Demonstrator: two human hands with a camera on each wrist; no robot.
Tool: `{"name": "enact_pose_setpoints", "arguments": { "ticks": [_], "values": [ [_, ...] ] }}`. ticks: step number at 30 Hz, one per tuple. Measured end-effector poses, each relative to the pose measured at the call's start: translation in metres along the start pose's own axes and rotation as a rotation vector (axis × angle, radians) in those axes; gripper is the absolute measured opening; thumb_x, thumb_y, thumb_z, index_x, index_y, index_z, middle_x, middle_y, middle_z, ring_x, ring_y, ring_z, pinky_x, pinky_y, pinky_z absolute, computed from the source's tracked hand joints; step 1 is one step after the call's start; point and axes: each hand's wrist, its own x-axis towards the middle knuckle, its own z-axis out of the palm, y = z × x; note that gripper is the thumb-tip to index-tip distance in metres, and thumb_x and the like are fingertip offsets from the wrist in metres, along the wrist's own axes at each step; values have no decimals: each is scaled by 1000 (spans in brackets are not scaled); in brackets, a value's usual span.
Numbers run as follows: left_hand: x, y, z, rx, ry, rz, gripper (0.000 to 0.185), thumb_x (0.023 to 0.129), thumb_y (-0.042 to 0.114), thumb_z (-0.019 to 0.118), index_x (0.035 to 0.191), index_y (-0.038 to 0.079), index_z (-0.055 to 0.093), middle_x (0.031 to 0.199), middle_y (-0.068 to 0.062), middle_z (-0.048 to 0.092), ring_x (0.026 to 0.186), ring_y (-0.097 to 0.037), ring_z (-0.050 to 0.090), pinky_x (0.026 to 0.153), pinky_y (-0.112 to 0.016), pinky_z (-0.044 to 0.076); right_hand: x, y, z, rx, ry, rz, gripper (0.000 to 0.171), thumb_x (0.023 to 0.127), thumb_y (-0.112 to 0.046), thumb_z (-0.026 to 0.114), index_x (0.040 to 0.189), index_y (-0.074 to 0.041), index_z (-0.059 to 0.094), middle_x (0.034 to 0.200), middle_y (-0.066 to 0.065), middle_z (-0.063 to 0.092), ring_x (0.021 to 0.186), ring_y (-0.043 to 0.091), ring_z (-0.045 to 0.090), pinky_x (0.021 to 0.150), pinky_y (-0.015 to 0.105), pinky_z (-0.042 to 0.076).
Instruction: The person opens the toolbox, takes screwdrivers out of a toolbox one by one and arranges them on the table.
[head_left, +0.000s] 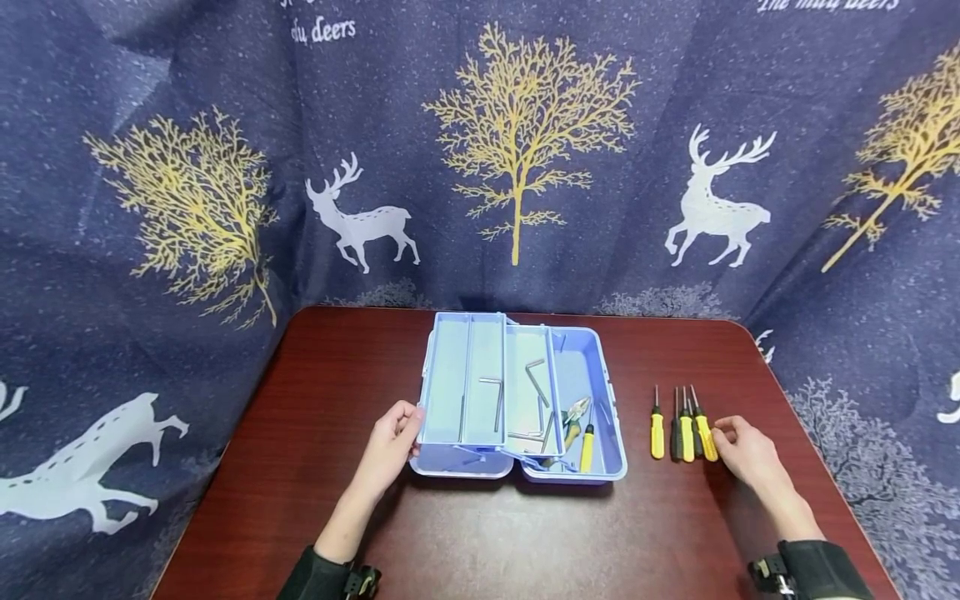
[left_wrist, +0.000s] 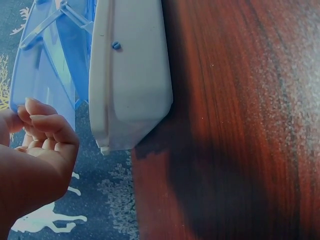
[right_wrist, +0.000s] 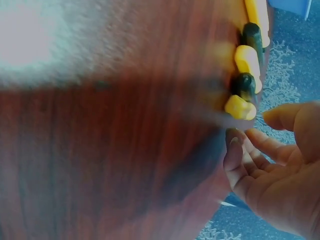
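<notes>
On a table [head_left: 337, 367], a blue toolbox [head_left: 448, 367] is pinched at its edge by the left hand [head_left: 393, 433], apparently for steadiness, while screwdrivers [head_left: 686, 437] are laid handles-nearest, seemingly for reach, beside the right hand [head_left: 747, 450], its fingers parted and empty.

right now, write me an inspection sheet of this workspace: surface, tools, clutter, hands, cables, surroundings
surface: reddish-brown table, wood grain, glare toward the front
job's things: blue toolbox, open, trays spread; inside, hex keys, pliers and a yellow-handled screwdriver; five screwdrivers lined up to its right
clutter: nothing seen
hands: left hand at the toolbox's left edge, fingers curled; right hand close beside the rightmost screwdriver, holding nothing
cables: nothing seen
surroundings: dark blue fabric printed with white deer and yellow trees
</notes>
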Motion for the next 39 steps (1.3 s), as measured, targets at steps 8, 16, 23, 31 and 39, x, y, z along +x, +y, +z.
{"name": "enact_pose_setpoints", "arguments": {
  "ticks": [8, 16, 23, 31, 39],
  "values": [
    [1, 3, 0, 0, 2, 2, 21, 107, 12, 57, 95, -4, 58, 63, -2, 50, 53, -12, 52, 52, -21, 44, 2, -8, -4, 15, 50, -1, 28, 101, -14, 55, 114, 11, 61, 93, 26, 71, 83, 40, 69, 70, 49, 53],
    [2, 3, -2, -28, 2, -15, 20, 107, 11, 57, 95, -5, 57, 63, -3, 51, 53, -12, 52, 52, -21, 43, 3, -54, 4, 126, 120, -86, 22, 100, -11, 61, 113, 5, 67, 97, 22, 73, 81, 26, 71, 65, 31, 52],
    [2, 2, 0, -27, -3, -3, 20, 107, 11, 56, 96, -6, 57, 63, -3, 51, 53, -12, 52, 51, -21, 44, 8, -112, 0, 161, 106, -249, 17, 97, -5, 66, 113, 0, 69, 92, 10, 73, 75, 12, 61, 65, 28, 50],
    [0, -1, 0, -24, 2, 0, 21, 107, 11, 56, 94, -5, 57, 62, -3, 50, 52, -12, 52, 51, -21, 42, 13, -164, 6, 155, 33, -405, 19, 98, -3, 67, 116, -1, 71, 98, 8, 73, 79, 13, 62, 67, 29, 53],
    [-1, 0, 1, -4, 0, 7, 20, 107, 12, 57, 95, -4, 58, 62, -4, 50, 53, -14, 52, 50, -23, 44, 17, -205, 26, 142, -14, -811, 24, 97, -3, 69, 121, -1, 74, 101, 5, 71, 78, 9, 58, 66, 30, 52]
  ]
}}
